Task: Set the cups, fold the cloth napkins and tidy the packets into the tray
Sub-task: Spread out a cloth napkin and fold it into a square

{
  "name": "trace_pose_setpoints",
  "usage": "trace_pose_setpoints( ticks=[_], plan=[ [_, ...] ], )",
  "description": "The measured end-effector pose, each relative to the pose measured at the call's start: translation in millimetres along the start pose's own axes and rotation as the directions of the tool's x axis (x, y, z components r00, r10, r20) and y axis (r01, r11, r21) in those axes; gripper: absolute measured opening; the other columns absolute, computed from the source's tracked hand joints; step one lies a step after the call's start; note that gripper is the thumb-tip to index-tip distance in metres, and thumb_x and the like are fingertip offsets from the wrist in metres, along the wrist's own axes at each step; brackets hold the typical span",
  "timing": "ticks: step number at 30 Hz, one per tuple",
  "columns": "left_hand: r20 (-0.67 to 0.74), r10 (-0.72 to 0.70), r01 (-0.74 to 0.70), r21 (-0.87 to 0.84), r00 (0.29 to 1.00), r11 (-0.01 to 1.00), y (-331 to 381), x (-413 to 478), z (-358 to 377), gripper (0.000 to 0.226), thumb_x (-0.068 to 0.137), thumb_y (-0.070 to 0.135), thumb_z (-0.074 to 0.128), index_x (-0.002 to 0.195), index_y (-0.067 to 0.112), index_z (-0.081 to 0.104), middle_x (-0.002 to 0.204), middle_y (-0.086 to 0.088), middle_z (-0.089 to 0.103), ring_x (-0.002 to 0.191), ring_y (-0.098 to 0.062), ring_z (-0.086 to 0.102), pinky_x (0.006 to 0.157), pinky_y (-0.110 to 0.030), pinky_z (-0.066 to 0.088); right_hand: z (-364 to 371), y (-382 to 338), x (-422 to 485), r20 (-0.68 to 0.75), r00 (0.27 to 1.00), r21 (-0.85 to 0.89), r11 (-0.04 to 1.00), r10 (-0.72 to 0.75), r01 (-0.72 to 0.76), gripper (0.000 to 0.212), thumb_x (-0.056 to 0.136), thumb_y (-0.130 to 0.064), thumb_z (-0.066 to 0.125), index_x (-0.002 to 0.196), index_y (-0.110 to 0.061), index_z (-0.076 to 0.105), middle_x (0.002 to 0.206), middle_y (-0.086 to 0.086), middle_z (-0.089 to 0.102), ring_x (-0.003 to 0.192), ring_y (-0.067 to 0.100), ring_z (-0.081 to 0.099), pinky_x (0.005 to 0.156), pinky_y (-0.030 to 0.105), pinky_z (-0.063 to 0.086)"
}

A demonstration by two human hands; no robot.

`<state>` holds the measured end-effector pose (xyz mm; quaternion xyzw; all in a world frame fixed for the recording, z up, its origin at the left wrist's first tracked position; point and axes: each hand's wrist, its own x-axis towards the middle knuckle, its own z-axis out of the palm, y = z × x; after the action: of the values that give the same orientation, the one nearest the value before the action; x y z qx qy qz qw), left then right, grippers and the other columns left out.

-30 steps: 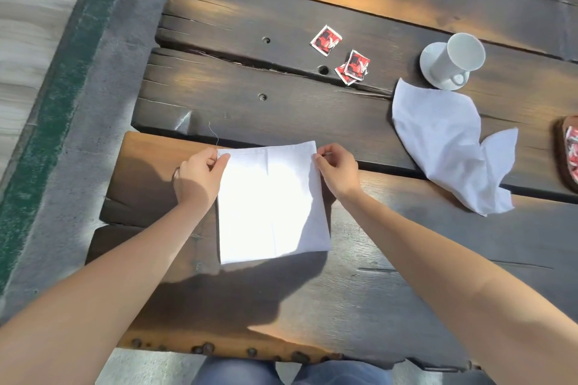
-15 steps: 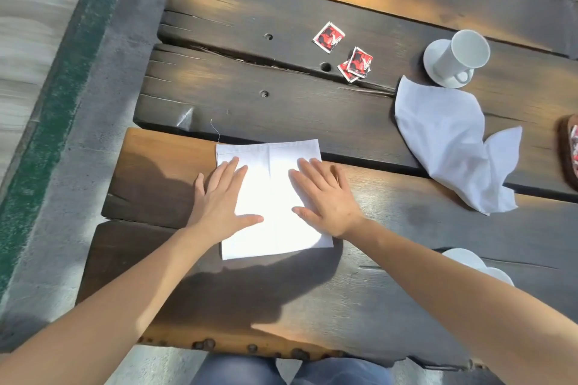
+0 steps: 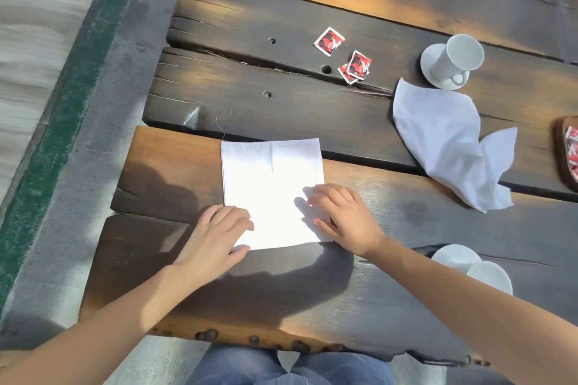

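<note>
A folded white napkin [image 3: 272, 184] lies flat on the dark wooden table [image 3: 281, 103] in front of me. My left hand [image 3: 215, 237] rests flat on its near left corner, fingers spread. My right hand [image 3: 344, 219] lies flat on its near right corner. A second white napkin [image 3: 447, 141] lies crumpled at the right. A white cup [image 3: 459, 56] stands on a saucer at the back right. Three red packets lie loose: one [image 3: 329, 41] alone, two overlapping [image 3: 356, 67]. A wooden tray [image 3: 563, 150] with packets shows at the right edge.
Another white cup and saucer [image 3: 469, 266] stand near my right forearm, partly hidden by it. The table's near edge [image 3: 250, 337] has dark studs. Grey paving [image 3: 78, 166] runs along the left. My jeans show below the table edge.
Both hands first pinched the napkin's far corners, then pressed flat on it and slid toward me down to its near corners. The napkin has stayed in place.
</note>
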<state>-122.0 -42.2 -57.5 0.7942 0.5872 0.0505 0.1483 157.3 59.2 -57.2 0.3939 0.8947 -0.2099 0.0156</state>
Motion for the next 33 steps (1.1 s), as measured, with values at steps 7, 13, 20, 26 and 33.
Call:
trace_pose_setpoints(
  ticks=[7, 13, 20, 26, 33],
  plan=[
    [0.105, -0.036, 0.034, 0.017, 0.994, 0.999, 1.7, -17.7, 4.4, 0.029, 0.061, 0.025, 0.084, 0.084, 0.026, 0.067, 0.106, 0.002, 0.067, 0.098, -0.017, 0.065, 0.092, -0.036, 0.05, 12.7, 4.2, -32.7, 0.131, 0.988, -0.066, 0.993, -0.086, 0.095, 0.035, 0.08, -0.042, 0.068, 0.107, -0.023, 0.057, 0.134, -0.003, 0.054, 0.125, 0.022, 0.049, 0.101, 0.039, 0.04],
    [0.124, 0.005, -0.008, 0.022, 0.992, 1.0, -4.2, -15.4, 0.7, 0.029, 0.059, 0.024, 0.087, 0.08, 0.029, 0.066, 0.102, 0.007, 0.069, 0.095, -0.013, 0.066, 0.087, -0.03, 0.051, 18.4, 5.5, -36.9, -0.03, 0.994, -0.027, 0.994, -0.107, 0.106, 0.01, 0.086, -0.023, 0.066, 0.094, -0.019, 0.061, 0.124, -0.003, 0.062, 0.112, 0.018, 0.061, 0.09, 0.033, 0.05],
    [0.146, -0.006, 0.008, -0.013, 0.989, 1.0, -6.6, -20.4, -0.7, 0.031, 0.058, 0.02, 0.086, 0.074, 0.03, 0.062, 0.104, 0.012, 0.069, 0.1, -0.007, 0.064, 0.083, -0.023, 0.051, 20.2, 2.8, -38.8, -0.092, 0.993, 0.01, 0.997, -0.075, 0.076, 0.002, 0.088, -0.016, 0.065, 0.088, -0.016, 0.064, 0.122, -0.002, 0.065, 0.108, 0.02, 0.065, 0.083, 0.033, 0.054],
    [0.087, -0.077, 0.081, -0.045, 0.993, 0.996, 0.8, -26.2, -0.7, 0.019, 0.07, 0.012, 0.074, 0.079, 0.023, 0.061, 0.093, 0.008, 0.072, 0.089, -0.012, 0.067, 0.081, -0.023, 0.05, 17.4, -4.2, -42.5, -0.055, 0.998, 0.018, 1.0, -0.006, 0.007, 0.007, 0.095, -0.015, 0.053, 0.097, -0.012, 0.059, 0.12, 0.003, 0.067, 0.099, 0.028, 0.066, 0.08, 0.037, 0.054],
    [0.152, -0.215, 0.244, -0.206, 0.965, 0.948, 16.8, -44.0, -21.6, 0.012, 0.09, 0.024, 0.051, 0.095, 0.031, 0.043, 0.055, 0.009, 0.05, 0.044, -0.007, 0.043, 0.043, -0.017, 0.029, 1.7, -16.3, -59.8, -0.05, 0.996, 0.177, 0.982, 0.068, -0.059, 0.018, 0.098, -0.023, 0.035, 0.106, -0.013, 0.048, 0.092, 0.005, 0.064, 0.065, 0.032, 0.057, 0.054, 0.034, 0.041]
  ],
)
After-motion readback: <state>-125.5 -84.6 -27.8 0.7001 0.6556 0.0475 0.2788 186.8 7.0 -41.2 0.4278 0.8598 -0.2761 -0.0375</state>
